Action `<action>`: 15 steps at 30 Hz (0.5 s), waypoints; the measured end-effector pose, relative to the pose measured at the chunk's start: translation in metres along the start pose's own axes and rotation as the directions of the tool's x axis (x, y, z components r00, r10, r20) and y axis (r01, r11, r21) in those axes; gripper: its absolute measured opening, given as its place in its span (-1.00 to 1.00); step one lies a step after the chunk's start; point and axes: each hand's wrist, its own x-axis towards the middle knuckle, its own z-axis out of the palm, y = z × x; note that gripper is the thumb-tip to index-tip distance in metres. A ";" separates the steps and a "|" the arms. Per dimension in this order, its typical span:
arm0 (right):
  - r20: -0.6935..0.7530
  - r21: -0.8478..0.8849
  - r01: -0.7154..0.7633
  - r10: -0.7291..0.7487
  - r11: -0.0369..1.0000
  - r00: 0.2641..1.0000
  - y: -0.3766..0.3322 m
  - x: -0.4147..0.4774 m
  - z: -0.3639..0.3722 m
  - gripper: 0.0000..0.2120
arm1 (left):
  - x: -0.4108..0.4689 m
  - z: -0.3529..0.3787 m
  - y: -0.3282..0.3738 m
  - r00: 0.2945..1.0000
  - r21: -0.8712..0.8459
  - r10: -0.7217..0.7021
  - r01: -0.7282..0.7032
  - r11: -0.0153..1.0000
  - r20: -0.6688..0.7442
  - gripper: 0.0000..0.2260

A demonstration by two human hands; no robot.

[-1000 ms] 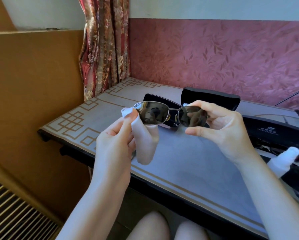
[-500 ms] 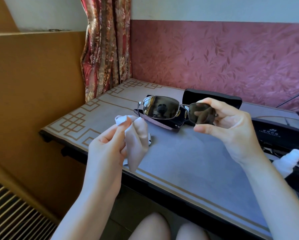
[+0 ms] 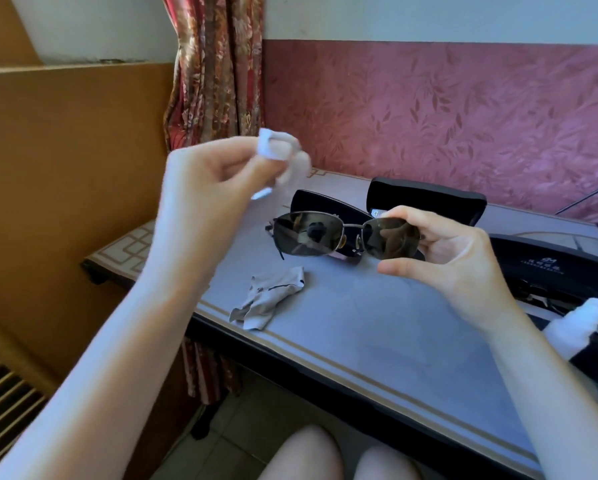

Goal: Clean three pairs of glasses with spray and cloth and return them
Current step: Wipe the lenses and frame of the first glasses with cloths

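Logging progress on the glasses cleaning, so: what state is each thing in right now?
sunglasses: held up above the table, dark lenses facing the camera.
white cloth: bunched, off the table, blurred.
grey cloth: crumpled, lying on the table.
left hand: raised, pinches the white cloth.
right hand: grips the sunglasses by one lens.
black case: appears open, behind the sunglasses.
spray bottle: at the right edge, partly hidden.

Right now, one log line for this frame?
left hand: pinches white cloth, raised, not touching sunglasses | right hand: holds sunglasses by one lens | grey cloth: crumpled on table
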 end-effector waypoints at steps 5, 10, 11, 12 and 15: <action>-0.006 0.012 -0.008 0.009 1.000 1.000 0.002 0.000 -0.003 -0.56 | 0.016 0.006 0.008 0.870 0.295 -0.095 -0.060 0.954 0.484 -0.81; 0.014 -0.014 -0.007 0.007 1.000 1.000 0.003 0.000 -0.003 -0.51 | 0.019 0.003 0.003 0.795 0.407 -0.200 -0.063 0.911 0.572 -0.85; 0.022 -0.015 -0.006 0.007 1.000 1.000 0.003 0.000 -0.003 -0.52 | 0.018 0.004 0.003 0.793 0.419 -0.201 -0.074 0.905 0.575 -0.85; 0.026 -0.015 -0.006 0.006 1.000 1.000 0.002 0.000 -0.002 -0.52 | 0.018 0.005 0.003 0.793 0.423 -0.199 -0.081 0.902 0.575 -0.85; 0.013 -0.006 -0.021 0.021 1.000 1.000 0.001 0.000 -0.004 -0.55 | 0.019 0.002 0.008 0.776 0.400 -0.215 -0.053 0.915 0.594 -0.71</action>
